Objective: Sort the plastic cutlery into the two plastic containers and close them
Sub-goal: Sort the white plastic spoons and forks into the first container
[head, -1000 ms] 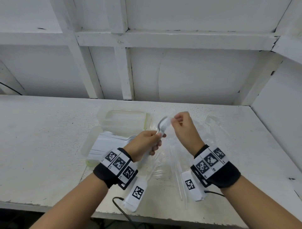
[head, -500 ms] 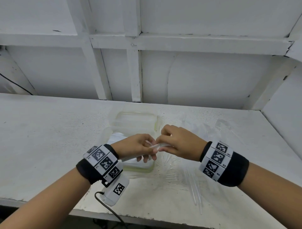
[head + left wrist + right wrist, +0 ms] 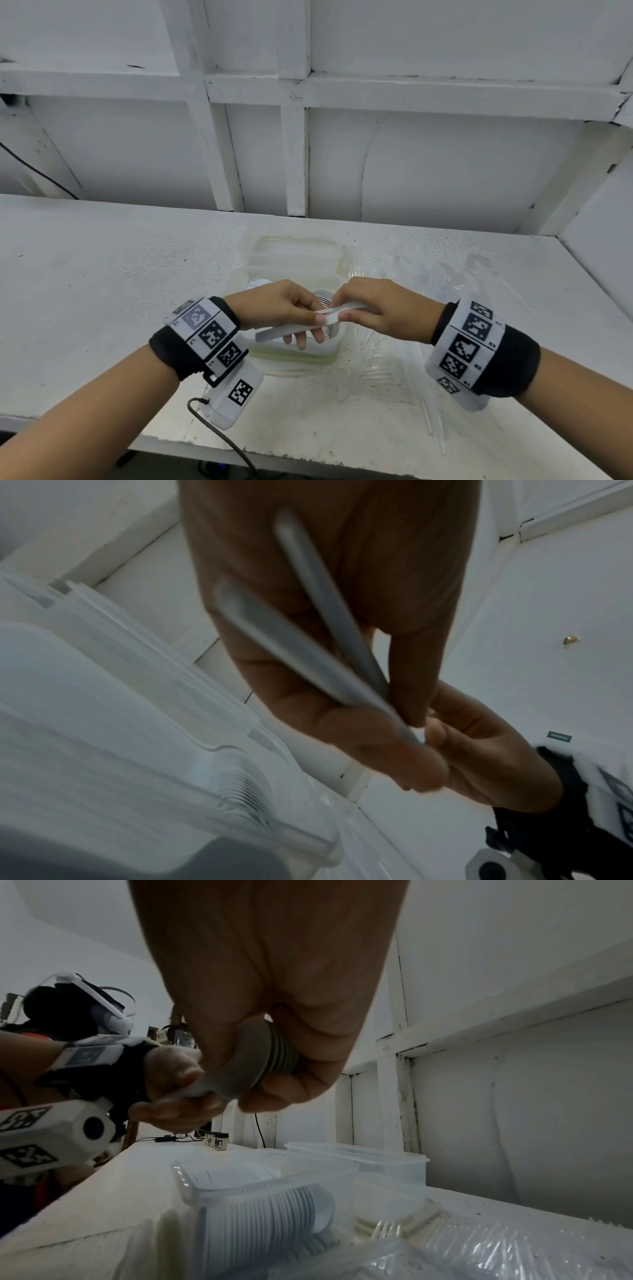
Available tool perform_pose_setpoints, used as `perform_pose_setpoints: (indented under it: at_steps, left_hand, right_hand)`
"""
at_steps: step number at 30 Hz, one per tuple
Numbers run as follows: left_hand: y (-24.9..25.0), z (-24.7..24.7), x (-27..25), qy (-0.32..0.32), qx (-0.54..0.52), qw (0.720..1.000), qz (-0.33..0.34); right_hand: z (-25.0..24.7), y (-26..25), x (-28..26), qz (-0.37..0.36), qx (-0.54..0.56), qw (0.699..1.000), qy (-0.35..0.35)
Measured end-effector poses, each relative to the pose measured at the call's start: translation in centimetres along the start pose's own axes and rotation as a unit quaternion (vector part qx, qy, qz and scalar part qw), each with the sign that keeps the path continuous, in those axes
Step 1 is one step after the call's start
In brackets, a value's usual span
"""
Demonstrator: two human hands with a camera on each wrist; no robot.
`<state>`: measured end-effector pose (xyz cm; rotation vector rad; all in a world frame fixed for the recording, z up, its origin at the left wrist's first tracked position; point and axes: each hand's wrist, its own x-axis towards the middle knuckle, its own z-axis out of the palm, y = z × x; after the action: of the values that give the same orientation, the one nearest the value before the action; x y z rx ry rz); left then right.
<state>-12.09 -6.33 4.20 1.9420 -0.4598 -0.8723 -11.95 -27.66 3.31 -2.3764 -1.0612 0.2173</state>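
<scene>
Step in hand, by my read: squaring up a nested stack of white plastic spoons (image 3: 308,325) before loading. Left hand (image 3: 277,308) curls round the handles, right hand (image 3: 380,308) pinches the bowl end, just above the open clear plastic container (image 3: 301,353) already holding white spoons. Next: lower the stack in aligned. Clear plastic cutlery (image 3: 376,363) lies loose on the white surface (image 3: 102,291).
</scene>
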Motion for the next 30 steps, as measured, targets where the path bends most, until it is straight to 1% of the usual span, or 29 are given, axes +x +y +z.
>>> perform_pose_setpoints:
  at_steps: [3,6,10,12,14,17,20,23,25,28,30]
  left_hand:
    - [-0.1,-0.7,-0.1,-0.057,-0.018,0.998,-0.035]
    - [0.0,-0.9,0.1,-0.078,-0.008,0.996,-0.033]
    - [0.1,-1.0,0.7,-0.058,0.026,0.998,-0.003]
    - [0.0,-1.0,1.0,-0.043,0.012,0.999,0.000]
    - [0.1,-1.1,1.2,-0.043,0.023,0.999,-0.001]
    - [0.3,-1.3,1.5,-0.053,0.067,0.996,-0.005]
    - [0.3,-1.5,1.6,-0.034,0.090,0.995,-0.007]
    - [0.2,-2.3,1.5,0.011,0.109,0.994,-0.013]
    - [0.2,-3.1,1.2,0.064,0.167,0.984,-0.017]
    - [-0.1,-4.7,0.2,0.180,0.270,0.945,-0.048]
    - [-0.7,-5.4,-0.4,0.252,0.297,0.919,-0.058]
  right_hand:
    - [0.1,0.1,-0.1,0.010,0.007,1.000,-0.006]
    - [0.2,-0.1,-0.1,0.035,0.036,0.999,-0.003]
    - [0.1,-0.2,-0.3,0.063,0.039,0.997,-0.007]
    - [0.1,-0.3,-0.3,0.071,0.037,0.997,-0.008]
    - [0.0,-0.4,-0.3,0.079,0.038,0.996,-0.006]
    - [0.3,-0.4,-0.2,0.081,0.001,0.997,-0.014]
    - [0.8,-0.2,0.1,0.078,-0.042,0.996,-0.030]
    - [0.5,0.0,1.1,0.075,-0.053,0.996,-0.015]
    - [0.0,0.1,1.9,0.074,-0.064,0.995,-0.006]
    - [-0.9,1.5,2.6,0.093,-0.071,0.993,0.010]
    - [-1.6,2.8,2.8,0.124,-0.058,0.990,0.040]
